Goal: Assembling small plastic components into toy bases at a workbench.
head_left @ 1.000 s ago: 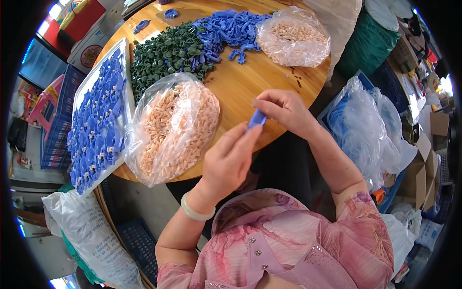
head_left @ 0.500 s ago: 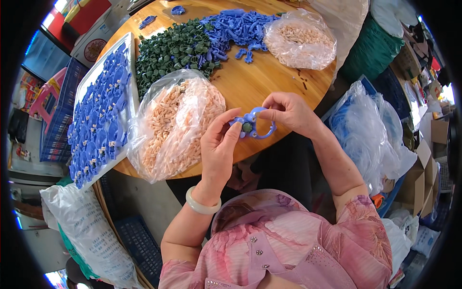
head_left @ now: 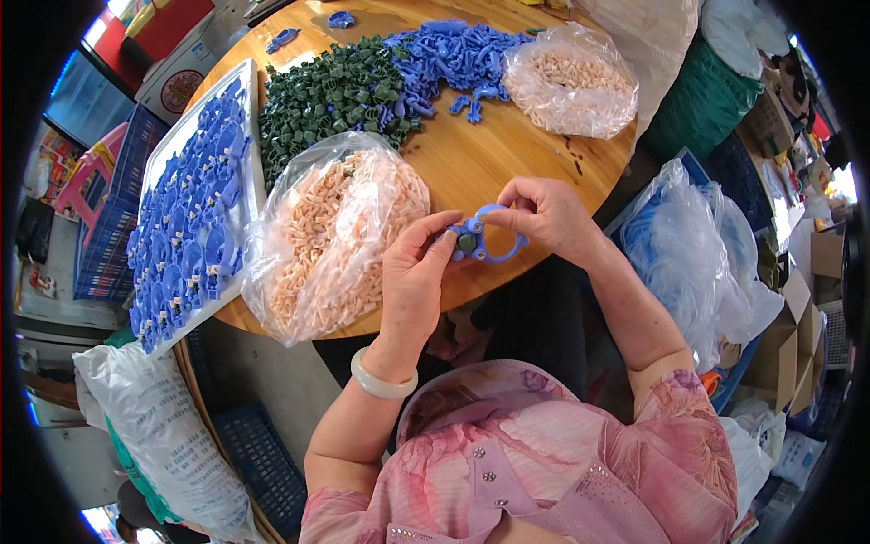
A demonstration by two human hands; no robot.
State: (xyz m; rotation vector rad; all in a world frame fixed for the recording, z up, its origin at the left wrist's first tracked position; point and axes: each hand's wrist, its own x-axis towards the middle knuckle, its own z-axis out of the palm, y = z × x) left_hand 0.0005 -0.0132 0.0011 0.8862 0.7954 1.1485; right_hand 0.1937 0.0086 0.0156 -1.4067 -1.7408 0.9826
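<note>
A blue plastic ring-shaped piece [head_left: 513, 257] with a dark green part set in it is held between both hands above the table's near edge. My left hand [head_left: 419, 254] pinches its left end, by the green part. At the upper rim of the ring, my right hand [head_left: 541, 213] closes thumb and fingertips; the exact grip is partly hidden by the fingers. Just left of my left hand sits a clear bag of small peach-coloured pieces [head_left: 317, 263]. Behind it lie a heap of dark green parts [head_left: 331, 91] and a heap of blue parts [head_left: 453, 56].
A white tray [head_left: 250, 136] of blue pieces rests along the round wooden table's [head_left: 453, 168] left side. Another bag of peach pieces [head_left: 569, 80] stands at the far right. Beside the table on the right are a plastic-wrapped blue bundle [head_left: 680, 249] and cardboard boxes [head_left: 793, 340].
Both hands and the blue piece stay almost in place. The piece has turned slightly, and the whole view has shifted a little.
</note>
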